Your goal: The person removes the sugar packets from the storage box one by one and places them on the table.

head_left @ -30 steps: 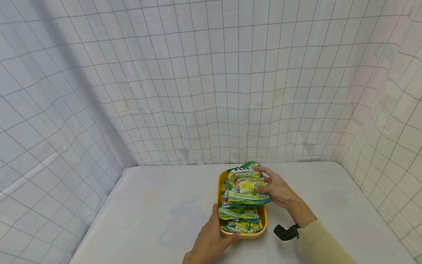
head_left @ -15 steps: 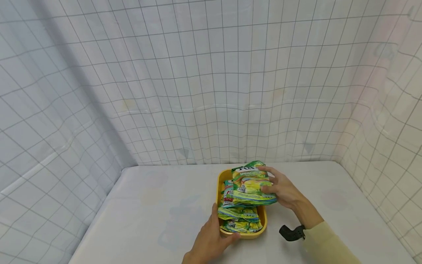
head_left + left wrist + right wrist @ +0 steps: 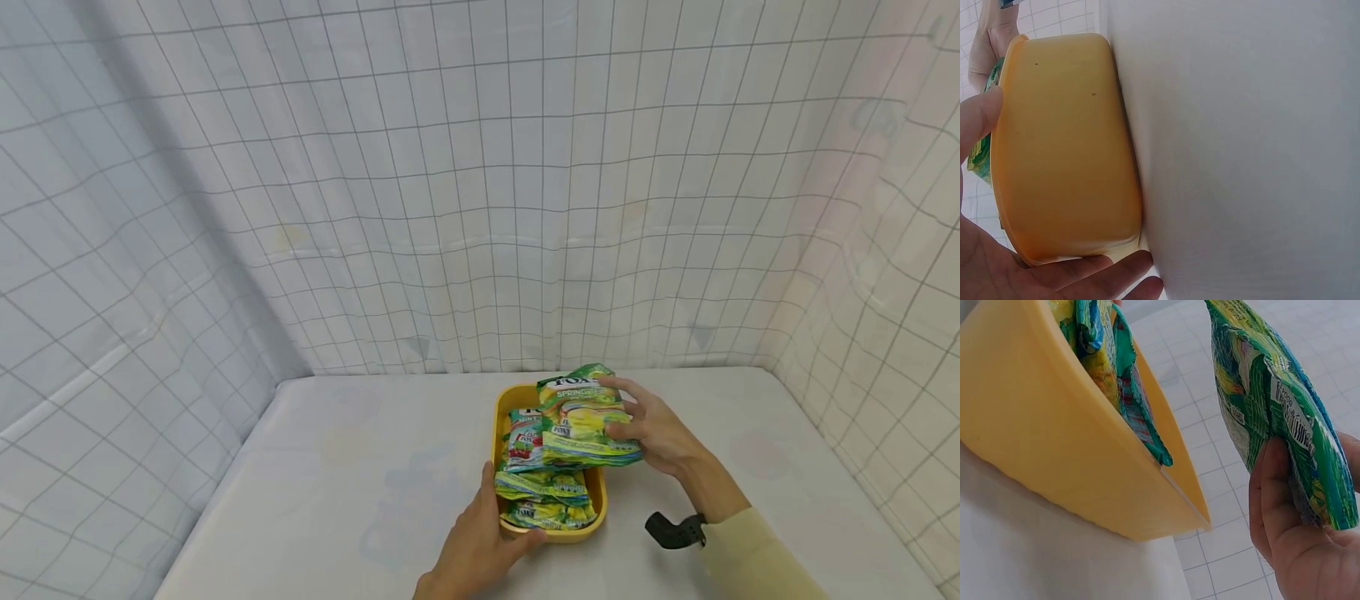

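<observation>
Pinched in a person's right hand [image 3: 657, 431], a green-and-yellow Fox's packet [image 3: 576, 422], likely light, soft and slippery and best gripped by its side edge, hangs rightward of the left hand [image 3: 474, 546], spread against a yellow tub [image 3: 1066, 150].

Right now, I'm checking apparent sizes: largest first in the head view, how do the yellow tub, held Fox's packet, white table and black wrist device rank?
White table
Yellow tub
Held Fox's packet
Black wrist device

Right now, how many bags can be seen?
At least 4: one green bag in the right hand; teal bag, middle bag and front bag in the tub. More may be hidden.
</observation>
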`<state>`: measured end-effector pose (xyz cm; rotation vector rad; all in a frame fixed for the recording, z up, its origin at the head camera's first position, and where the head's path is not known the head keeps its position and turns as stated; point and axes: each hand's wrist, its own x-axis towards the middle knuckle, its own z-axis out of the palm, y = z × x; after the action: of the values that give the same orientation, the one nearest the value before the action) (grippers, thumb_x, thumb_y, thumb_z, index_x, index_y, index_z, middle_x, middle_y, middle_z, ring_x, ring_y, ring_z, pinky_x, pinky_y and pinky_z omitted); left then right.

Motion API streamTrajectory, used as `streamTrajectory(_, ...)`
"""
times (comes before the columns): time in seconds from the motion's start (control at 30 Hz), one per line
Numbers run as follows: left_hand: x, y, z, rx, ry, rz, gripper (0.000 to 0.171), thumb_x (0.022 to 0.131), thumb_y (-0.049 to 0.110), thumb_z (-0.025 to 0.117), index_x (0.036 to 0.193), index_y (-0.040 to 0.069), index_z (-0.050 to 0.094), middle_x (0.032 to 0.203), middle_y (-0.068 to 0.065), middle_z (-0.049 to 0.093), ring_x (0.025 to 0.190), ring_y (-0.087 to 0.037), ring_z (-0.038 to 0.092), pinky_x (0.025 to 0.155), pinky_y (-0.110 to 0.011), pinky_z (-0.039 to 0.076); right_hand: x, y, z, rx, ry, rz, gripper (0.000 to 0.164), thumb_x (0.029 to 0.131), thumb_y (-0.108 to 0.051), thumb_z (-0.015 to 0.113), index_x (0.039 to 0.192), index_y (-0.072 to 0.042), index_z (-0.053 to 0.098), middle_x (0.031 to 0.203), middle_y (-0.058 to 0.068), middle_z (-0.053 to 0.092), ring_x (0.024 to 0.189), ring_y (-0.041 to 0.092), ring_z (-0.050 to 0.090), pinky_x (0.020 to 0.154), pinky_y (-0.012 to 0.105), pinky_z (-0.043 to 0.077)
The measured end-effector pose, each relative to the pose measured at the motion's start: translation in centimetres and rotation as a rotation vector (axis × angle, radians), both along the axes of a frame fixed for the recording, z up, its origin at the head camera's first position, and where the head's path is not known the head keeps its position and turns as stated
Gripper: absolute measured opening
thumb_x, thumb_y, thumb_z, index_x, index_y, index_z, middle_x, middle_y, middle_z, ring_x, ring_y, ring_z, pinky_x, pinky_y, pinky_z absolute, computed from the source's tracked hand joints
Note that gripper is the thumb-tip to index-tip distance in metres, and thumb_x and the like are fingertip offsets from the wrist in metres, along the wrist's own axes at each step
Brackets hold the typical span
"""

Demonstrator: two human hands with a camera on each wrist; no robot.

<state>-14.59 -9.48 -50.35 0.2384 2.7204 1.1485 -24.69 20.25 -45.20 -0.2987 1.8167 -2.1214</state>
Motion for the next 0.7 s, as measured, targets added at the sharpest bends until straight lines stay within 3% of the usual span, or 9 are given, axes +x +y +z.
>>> streamTrajectory(0.43,0.0,0.0,0.0,-0.001,0.029,-0.014,0.127,0.082,0.073,0.070,0.161,-0.002,0.005,0.158,-0.025,0.034,0.136,-0.042,0.047,0.105,-0.058,0.043,0.4,1.9,0.1,-0.009,0.009,-0.014,0.090,0.090,0.009,0.071,0.162,-0.010,0.020,0.136,0.024,0.044,0.103,0.026,0.066,0.083,0.037,0.059)
streamTrajectory(0.7,0.0,0.0,0.1,-0.007,0.011,-0.005,0.128,0.081,0.074,0.069,0.161,-0.002,0.006,0.159,-0.025,0.034,0.137,-0.041,0.046,0.106,-0.058,0.042,0.8,3.1,-0.1,-0.028,0.020,-0.008,0.087,0.093,0.009,0.068,0.162,-0.009,0.018,0.135,0.021,0.043,0.103,0.025,0.067,0.083,0.037,0.059)
